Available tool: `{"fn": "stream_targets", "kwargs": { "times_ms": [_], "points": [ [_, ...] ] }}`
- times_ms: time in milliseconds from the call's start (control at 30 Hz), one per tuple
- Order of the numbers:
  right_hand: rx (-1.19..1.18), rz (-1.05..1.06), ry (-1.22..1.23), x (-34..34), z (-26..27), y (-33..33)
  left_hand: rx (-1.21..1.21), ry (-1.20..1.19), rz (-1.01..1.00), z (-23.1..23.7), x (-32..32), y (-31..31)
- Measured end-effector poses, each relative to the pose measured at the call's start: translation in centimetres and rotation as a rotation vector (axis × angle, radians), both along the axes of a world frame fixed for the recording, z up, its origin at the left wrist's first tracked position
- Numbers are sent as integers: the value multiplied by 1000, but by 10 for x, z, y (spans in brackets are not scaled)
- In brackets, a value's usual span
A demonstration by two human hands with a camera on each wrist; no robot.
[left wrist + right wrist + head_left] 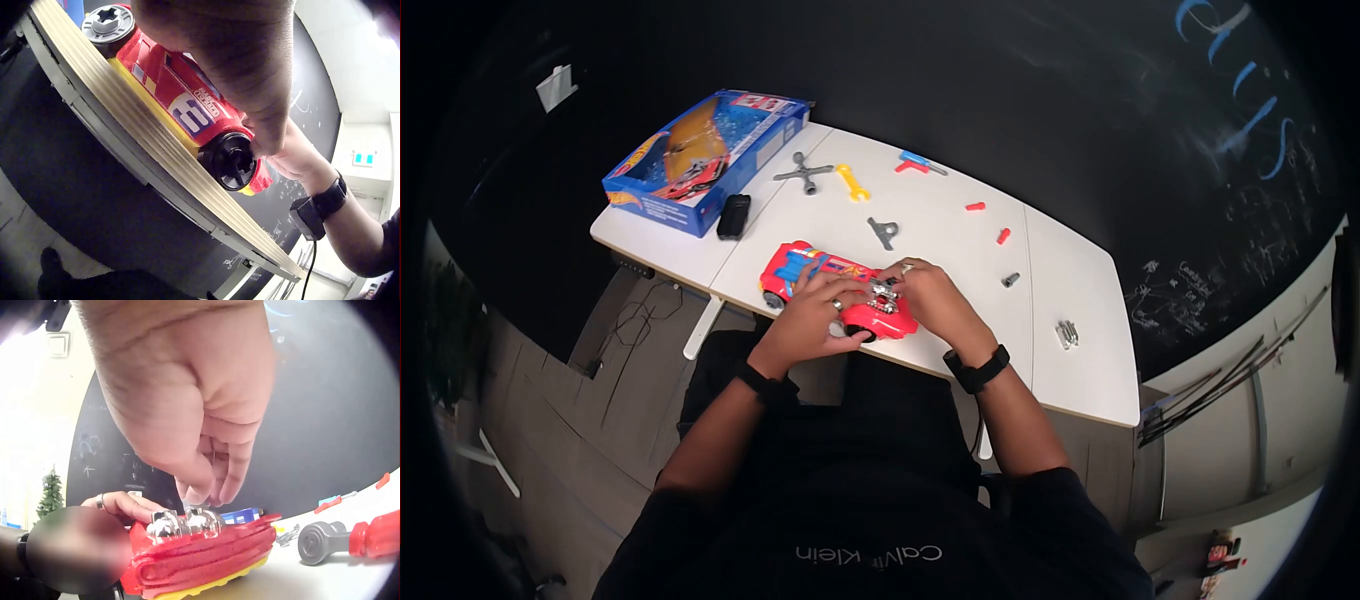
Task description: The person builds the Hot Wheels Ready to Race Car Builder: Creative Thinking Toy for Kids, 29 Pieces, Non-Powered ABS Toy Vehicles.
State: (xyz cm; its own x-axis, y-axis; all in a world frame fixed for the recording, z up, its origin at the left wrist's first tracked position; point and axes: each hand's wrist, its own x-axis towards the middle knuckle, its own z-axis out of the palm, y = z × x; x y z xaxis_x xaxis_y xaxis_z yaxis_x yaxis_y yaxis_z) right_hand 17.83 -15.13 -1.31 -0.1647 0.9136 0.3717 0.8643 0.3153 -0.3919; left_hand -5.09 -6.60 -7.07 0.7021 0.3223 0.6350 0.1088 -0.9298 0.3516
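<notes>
A red toy car (825, 262) with blue and yellow parts lies near the table's front edge. My left hand (820, 310) holds it, fingers over the top and thumb at a black wheel (232, 161). Over the chrome engine piece (187, 524) on the car's hood, my right hand (930, 300) points its fingertips down. They pinch a small grey piece (192, 505), mostly hidden by the fingers.
Behind the car lie a grey cross wrench (804, 174), a yellow wrench (852, 184), a grey bracket-like piece (884, 233) and a blue-and-red toy tool (918, 163). Small red pieces (975, 206), a grey peg (1011, 280) and a chrome part (1067, 335) lie rightward. A blue box (700, 160) and black case (734, 217) stand left.
</notes>
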Motion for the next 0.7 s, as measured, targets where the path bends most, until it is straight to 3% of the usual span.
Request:
{"fn": "stream_targets", "kwargs": {
  "times_ms": [700],
  "points": [
    [89, -180, 31, -23, -12, -9, 6, 3, -27, -1, -2, 1]
  ]
}}
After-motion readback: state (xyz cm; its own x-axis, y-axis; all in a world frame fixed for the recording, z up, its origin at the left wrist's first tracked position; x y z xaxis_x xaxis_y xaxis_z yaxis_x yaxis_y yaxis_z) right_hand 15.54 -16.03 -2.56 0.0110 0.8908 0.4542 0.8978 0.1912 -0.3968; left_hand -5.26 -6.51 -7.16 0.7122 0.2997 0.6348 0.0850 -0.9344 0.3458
